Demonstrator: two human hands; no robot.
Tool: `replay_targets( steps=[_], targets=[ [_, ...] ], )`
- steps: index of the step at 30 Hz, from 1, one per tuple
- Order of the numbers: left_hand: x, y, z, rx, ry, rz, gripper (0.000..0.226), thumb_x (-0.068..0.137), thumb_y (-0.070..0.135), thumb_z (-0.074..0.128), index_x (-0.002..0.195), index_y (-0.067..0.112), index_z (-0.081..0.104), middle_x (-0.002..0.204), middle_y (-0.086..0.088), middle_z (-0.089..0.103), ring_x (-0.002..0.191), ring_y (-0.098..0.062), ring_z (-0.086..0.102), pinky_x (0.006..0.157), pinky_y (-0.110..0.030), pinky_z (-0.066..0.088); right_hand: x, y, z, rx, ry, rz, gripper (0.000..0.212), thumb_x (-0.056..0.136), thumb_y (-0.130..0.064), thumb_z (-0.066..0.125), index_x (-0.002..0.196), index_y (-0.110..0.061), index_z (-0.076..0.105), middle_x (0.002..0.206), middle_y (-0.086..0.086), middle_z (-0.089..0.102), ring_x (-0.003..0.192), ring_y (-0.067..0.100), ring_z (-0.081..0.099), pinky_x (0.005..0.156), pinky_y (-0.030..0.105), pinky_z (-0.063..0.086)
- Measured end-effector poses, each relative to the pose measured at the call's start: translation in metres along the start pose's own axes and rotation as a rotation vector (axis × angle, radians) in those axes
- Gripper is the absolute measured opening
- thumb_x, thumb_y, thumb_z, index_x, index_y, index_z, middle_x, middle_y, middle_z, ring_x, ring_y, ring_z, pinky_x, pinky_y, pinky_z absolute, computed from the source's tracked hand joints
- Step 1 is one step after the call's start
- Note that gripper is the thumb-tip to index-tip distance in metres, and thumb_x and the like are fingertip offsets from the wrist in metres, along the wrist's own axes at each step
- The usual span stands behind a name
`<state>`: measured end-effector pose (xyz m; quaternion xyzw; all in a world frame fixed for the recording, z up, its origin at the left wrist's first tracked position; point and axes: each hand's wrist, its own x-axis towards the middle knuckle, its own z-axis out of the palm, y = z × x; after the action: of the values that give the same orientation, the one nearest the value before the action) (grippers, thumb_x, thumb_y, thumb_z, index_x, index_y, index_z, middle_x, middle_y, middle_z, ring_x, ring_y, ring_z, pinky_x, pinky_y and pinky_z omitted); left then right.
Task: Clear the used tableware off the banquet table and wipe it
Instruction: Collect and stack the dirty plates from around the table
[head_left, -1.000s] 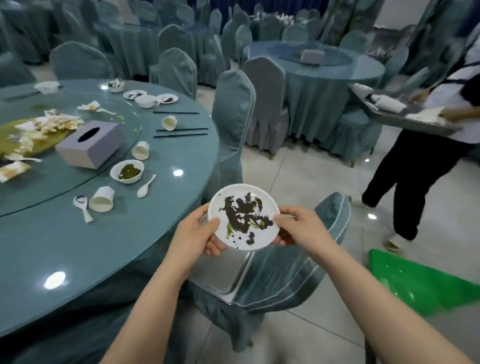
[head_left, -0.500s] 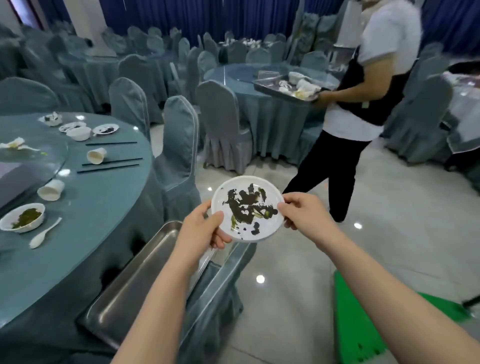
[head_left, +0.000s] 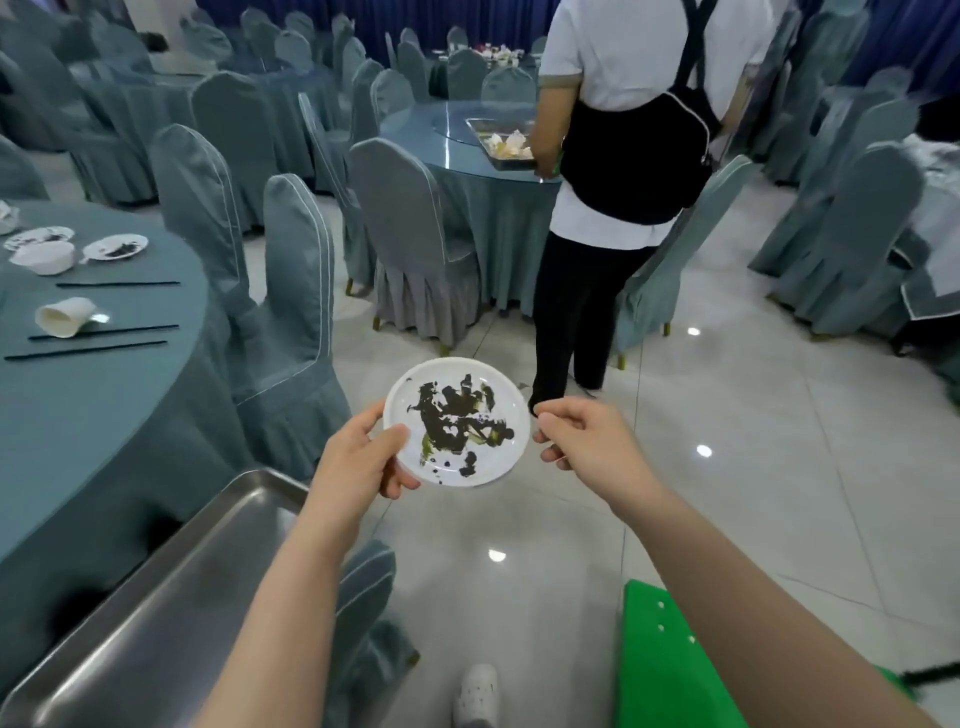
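Two-handed carry of a used plate (head_left: 457, 422), small, white and smeared with dark sauce. The left hand (head_left: 358, 457) is pinching the plate's left rim, thumb lying on top and fingers curling beneath; the right hand (head_left: 587, 441) is pinching the opposite rim with curled fingertips. The plate is hovering level above the floor, to the right of the steel tray (head_left: 171, 597) and clear of the round bench (head_left: 104, 395). The plate is probably light, rigid and breakable, with residue that could make the face slippery; the clean rim is the soundest place to hold. On the bench, left of the plate, a tipped cup (head_left: 65, 316), chopsticks (head_left: 104, 332) and further dishes (head_left: 114, 246) are waiting.
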<state>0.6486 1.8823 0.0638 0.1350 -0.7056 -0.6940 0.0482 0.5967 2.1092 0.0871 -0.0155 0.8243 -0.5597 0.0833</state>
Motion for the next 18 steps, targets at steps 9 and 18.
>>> replay_targets(
  steps=[9,18],
  targets=[
    [0.168,0.004,0.058,-0.038,0.227,-0.063,0.041,0.089,0.006,0.043,0.123,0.023,0.059,0.053,-0.007,0.060,0.038,-0.010,0.045,0.053,-0.030,0.043,0.176,0.020,-0.067,-0.126,-0.070,0.004,0.018,0.091,-0.025,0.055,0.105,-0.027,0.065,0.084,-0.009,0.071,0.073,0.004,0.067,0.073,0.025,0.052],
    [0.322,0.019,0.105,-0.043,0.409,-0.071,0.036,0.092,0.016,0.047,0.119,0.036,0.060,0.058,-0.003,0.064,0.040,-0.007,0.045,0.043,-0.023,0.041,0.366,0.005,-0.114,-0.145,-0.164,-0.056,0.017,0.089,-0.018,0.058,0.103,-0.021,0.068,0.092,-0.004,0.072,0.083,0.011,0.068,0.074,0.021,0.053]
  ],
)
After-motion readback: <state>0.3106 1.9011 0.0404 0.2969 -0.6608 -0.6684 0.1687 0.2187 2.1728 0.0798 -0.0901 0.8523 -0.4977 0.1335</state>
